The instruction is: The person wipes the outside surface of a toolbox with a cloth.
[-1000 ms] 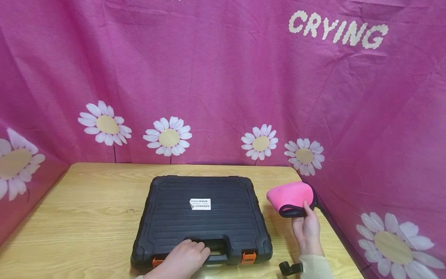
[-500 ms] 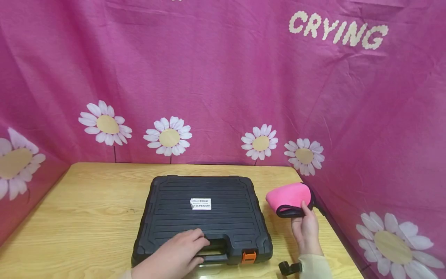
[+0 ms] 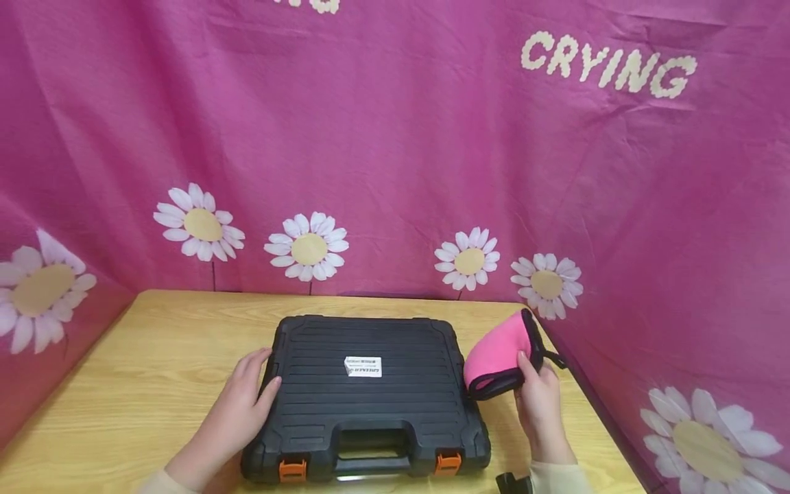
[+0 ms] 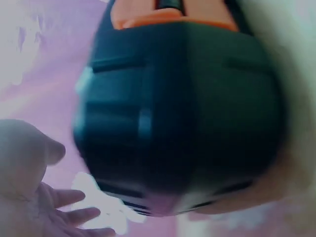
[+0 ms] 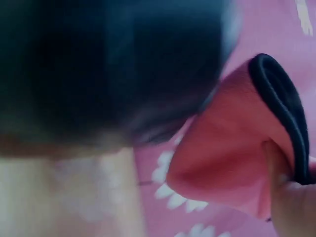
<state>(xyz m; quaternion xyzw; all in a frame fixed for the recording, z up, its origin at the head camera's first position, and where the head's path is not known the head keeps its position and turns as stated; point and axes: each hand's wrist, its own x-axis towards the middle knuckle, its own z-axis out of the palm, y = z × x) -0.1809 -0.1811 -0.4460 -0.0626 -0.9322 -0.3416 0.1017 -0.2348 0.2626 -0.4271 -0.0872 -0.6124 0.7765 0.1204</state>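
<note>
A black plastic tool case [image 3: 370, 398] lies flat on the table, its handle and two orange latches [image 3: 293, 470] towards me and a white label on the lid. At the case's left edge is my left hand [image 3: 237, 405], thumb and fingers extended; whether it touches the case I cannot tell. In the left wrist view the fingers [image 4: 74, 197] look spread beside the case's dark corner. My right hand [image 3: 542, 405] pinches a pink fabric pouch [image 3: 496, 353] with black edging and a black loop, thumb on its near face. The pouch is tilted against or just beside the case's right side.
The light wooden table [image 3: 185, 357] extends to the left of the case and behind it. A pink curtain [image 3: 395, 137] printed with daisies encloses the back and sides. A small black piece [image 3: 513, 483] sits at the right wrist.
My left hand has left the case's handle area and moved left and away to the case's left edge. The pink pouch has tilted and come closer to the case. The view has shifted slightly.
</note>
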